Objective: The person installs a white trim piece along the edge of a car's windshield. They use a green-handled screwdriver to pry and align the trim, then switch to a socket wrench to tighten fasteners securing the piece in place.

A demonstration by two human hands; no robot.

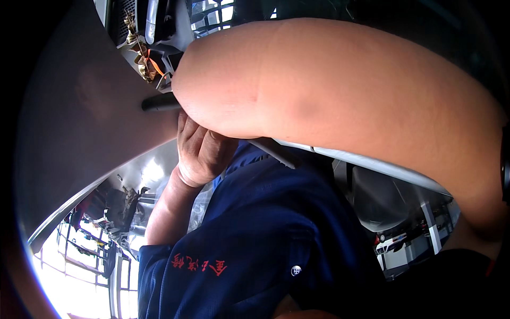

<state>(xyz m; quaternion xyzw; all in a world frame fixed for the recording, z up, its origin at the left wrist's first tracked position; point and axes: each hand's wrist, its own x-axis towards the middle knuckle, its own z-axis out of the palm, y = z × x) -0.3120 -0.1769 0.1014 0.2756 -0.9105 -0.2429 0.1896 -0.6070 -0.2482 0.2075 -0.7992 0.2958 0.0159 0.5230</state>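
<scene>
Work seems under way; done and remaining parts cannot be judged, because right arm [329, 80] covers middle of view. Dark rod [158, 102] shows end at left, seen against large curved panel [79, 95]; looks smooth, round, black. Left hand [204, 151] is near rod, partly under arm; whether clamped, cannot tell. Right hand is out of sight, state unknown. Other dark bar [277, 153] shows before navy shirt [255, 212]; maybe same piece.
</scene>
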